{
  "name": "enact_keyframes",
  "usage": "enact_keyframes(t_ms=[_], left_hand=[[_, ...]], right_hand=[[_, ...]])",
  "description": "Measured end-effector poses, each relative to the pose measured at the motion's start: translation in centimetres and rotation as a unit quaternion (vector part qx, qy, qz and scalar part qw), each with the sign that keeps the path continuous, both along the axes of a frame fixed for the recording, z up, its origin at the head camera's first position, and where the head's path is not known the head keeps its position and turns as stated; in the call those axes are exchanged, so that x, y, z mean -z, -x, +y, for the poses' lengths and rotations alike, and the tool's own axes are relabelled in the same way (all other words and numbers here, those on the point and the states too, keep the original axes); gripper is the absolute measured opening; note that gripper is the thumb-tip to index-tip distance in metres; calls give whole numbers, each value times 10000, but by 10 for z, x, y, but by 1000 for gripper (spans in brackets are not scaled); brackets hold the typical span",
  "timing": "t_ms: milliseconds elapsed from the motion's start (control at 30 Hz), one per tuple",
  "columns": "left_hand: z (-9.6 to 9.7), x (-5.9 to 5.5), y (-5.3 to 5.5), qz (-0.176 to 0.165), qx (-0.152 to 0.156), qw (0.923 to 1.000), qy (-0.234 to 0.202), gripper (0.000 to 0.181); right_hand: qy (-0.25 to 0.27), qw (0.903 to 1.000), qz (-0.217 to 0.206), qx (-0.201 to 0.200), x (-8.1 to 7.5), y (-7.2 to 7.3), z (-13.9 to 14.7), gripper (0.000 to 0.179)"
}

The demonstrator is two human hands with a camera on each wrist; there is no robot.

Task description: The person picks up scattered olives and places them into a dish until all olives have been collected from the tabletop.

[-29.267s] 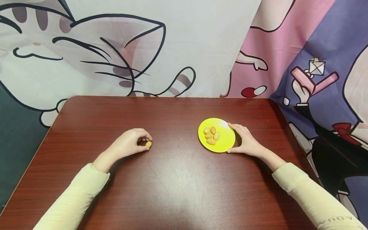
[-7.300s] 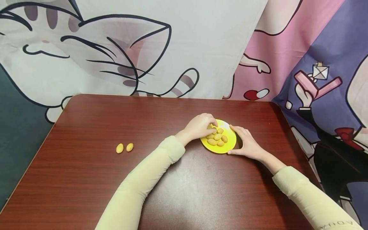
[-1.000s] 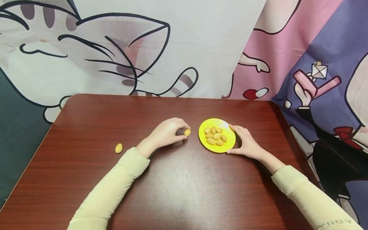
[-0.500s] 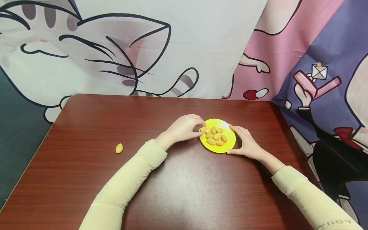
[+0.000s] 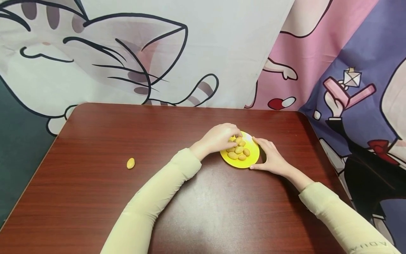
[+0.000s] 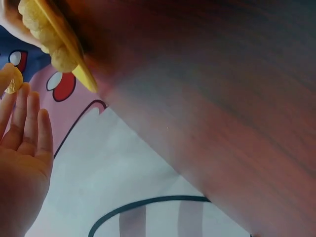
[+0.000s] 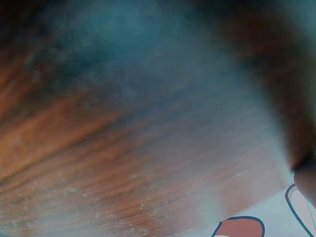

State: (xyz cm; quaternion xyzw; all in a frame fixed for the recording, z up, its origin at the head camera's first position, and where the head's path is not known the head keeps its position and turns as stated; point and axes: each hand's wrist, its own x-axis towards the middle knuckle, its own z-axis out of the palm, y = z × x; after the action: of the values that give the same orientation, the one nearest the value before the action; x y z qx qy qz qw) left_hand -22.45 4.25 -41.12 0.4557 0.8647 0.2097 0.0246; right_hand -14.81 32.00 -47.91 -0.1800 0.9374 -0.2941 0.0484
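Note:
My left hand (image 5: 219, 138) is over the left part of a small yellow plate (image 5: 253, 152), pinching a small yellow oval piece (image 6: 16, 83). That piece has a shiny surface in the left wrist view; its exact kind I cannot tell. Several like pieces (image 5: 239, 150) lie on the plate, some hidden by the left fingers. My right hand (image 5: 273, 158) holds the plate's right edge, thumb at the near side and fingers at the far side. One more yellow oval piece (image 5: 130, 163) lies on the table at the left.
A reddish-brown wooden table (image 5: 196, 204) carries everything. Behind it hangs a white cloth (image 5: 231, 53) with a cartoon cat, and pink and purple printed cloth hangs at the right. The right wrist view is mostly blurred table.
Over the last second my left hand carries a piece rightward from beside the plate to above it. Several seconds back, two pieces lay on the table at left. The right hand stays put.

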Motion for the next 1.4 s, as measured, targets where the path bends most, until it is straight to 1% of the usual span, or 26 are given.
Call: enact_keyframes(t_ms=[133,367,500,633,800,933,1167,1400], left_hand=[[9,4,3,-52,-15,10000,38,29],[26,10,6,-158,-16,9999,20,30],[34,11,6,-203,-15,9996,175,31],[40,13,4,-155,12,9991,403,32],[44,15,1,-60,134,9984,548,30],[45,18,-1,-27,191,9983,554,29],[48,21,-1,233,246,9970,696,28],[49,21,0,145,238,9966,769,29]], right_hand=[[29,10000,50,-34,-1,1,-1,113],[70,9997,171,-126,0,2,-1,113],[67,9997,201,-147,0,2,-1,113],[72,9997,177,-129,0,1,0,113],[109,9997,209,-117,2,0,0,112],[122,9995,248,-116,4,-1,0,112],[106,9993,326,-124,4,-1,0,112],[56,9994,316,-117,3,1,0,113]])
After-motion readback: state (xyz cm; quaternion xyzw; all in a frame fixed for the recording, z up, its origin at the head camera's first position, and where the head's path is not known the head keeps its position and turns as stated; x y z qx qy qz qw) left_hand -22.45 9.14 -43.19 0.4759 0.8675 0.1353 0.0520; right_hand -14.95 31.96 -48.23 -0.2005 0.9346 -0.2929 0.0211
